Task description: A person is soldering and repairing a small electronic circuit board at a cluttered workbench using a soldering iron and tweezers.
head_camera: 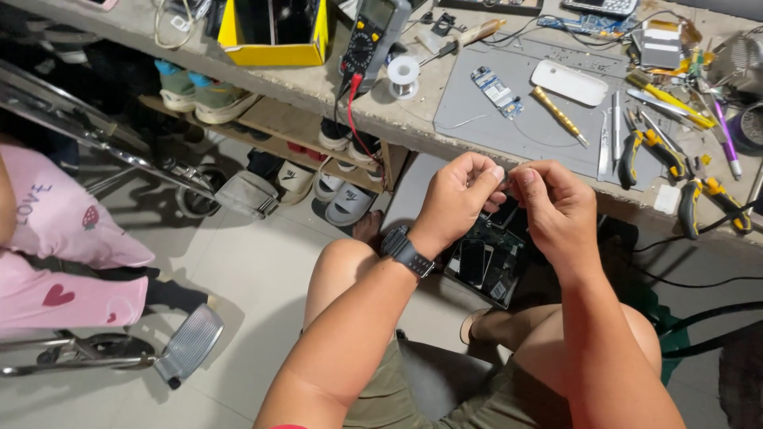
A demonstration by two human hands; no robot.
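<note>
Bare knees [350,266] closest, then left hand [457,202] and right hand [556,210] close together below the surface [397,115], fingers [494,176] pinching a tiny dark part [509,184] between them; looks light, thin, easy to drop, best held by its edges

Single head view, looking steeply down, close over lap; workbench [413,127] edge crosses top.

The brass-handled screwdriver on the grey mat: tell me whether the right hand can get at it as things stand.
Probably yes. The screwdriver lies bare on the grey mat, just beyond the right hand, with nothing over it. But both hands are pinching a small dark part together, so the fingers are occupied.
</note>
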